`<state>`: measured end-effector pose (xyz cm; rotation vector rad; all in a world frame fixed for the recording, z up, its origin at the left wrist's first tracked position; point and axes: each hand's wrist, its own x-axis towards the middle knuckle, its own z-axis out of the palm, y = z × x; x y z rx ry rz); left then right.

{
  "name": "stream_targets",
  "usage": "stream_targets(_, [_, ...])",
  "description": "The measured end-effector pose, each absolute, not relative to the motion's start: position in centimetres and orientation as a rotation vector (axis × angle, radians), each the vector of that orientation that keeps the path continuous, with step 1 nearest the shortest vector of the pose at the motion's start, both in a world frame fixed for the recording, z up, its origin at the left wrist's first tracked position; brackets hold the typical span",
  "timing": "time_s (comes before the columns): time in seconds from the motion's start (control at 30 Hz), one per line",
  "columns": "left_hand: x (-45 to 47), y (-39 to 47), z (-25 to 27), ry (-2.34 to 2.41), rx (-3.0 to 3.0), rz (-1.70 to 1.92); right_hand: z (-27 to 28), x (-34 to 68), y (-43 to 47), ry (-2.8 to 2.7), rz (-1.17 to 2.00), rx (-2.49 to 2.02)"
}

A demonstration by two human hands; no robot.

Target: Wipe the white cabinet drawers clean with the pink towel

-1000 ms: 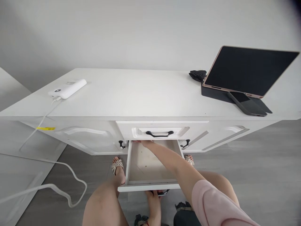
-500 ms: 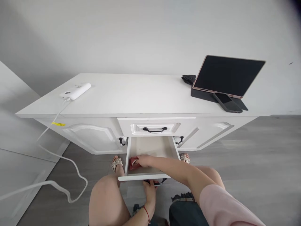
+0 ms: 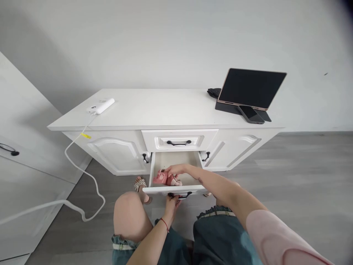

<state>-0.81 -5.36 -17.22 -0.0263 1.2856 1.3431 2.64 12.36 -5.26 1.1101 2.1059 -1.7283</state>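
Observation:
A white cabinet (image 3: 165, 121) stands against the wall with its lower middle drawer (image 3: 176, 190) pulled out. My right hand (image 3: 176, 170) reaches into the drawer and grips a pink cloth (image 3: 162, 178) lying at its front left. My left hand (image 3: 172, 203) is under the drawer front, fingers closed on the black drawer handle (image 3: 183, 195). The upper drawer with a black handle (image 3: 178, 142) stays shut. My knees and one sandalled foot (image 3: 141, 184) show below.
On the cabinet top lie a white power bank (image 3: 100, 106) with a white cable (image 3: 82, 173) trailing to the floor, a dark tablet on a stand (image 3: 249, 88), a phone (image 3: 249, 115) and a small black object (image 3: 213, 92). Grey floor lies around.
My right hand drew back from the rear of the drawer to its front and took hold of the pink cloth. The view pulled away from the cabinet. My left hand stayed on the drawer handle.

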Motion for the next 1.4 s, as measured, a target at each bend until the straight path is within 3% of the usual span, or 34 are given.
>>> stream_targets(0.1, [-1.2,-5.9,-16.9,1.235,-0.035,1.348,-3.7,2.2,11.2,2.348,-1.633,0.68])
stream_targets(0.2, [-1.5,-6.2,-17.0,1.203,-0.039,1.299,-3.5,0.6,8.4,2.718,-1.326,0.374])
stream_targets(0.4, [-1.1,-6.3,-17.7,1.209,-0.053,1.309,-4.1,2.1,3.9,2.875,-0.671,0.528])
stream_targets(0.53, [-0.6,-6.3,-17.9,1.219,-0.101,1.36,-3.4,8.4,3.5,2.834,-0.515,0.706])
stream_targets(0.93, [-0.4,-5.9,-17.2,1.261,-0.14,1.279,-6.4,24.4,0.7,2.714,-0.438,1.63])
stream_targets(1.1, [-0.5,-5.9,-17.0,1.257,-0.128,1.288,-10.6,23.6,-2.3,2.732,-0.395,2.147])
stream_targets(1.27, [-0.5,-5.7,-16.9,1.256,-0.143,1.285,-16.5,19.5,-3.5,2.537,-0.527,3.137])
stream_targets(1.4, [-0.5,-5.6,-17.0,1.245,-0.165,1.283,-20.1,16.9,-3.0,2.34,-0.762,3.664])
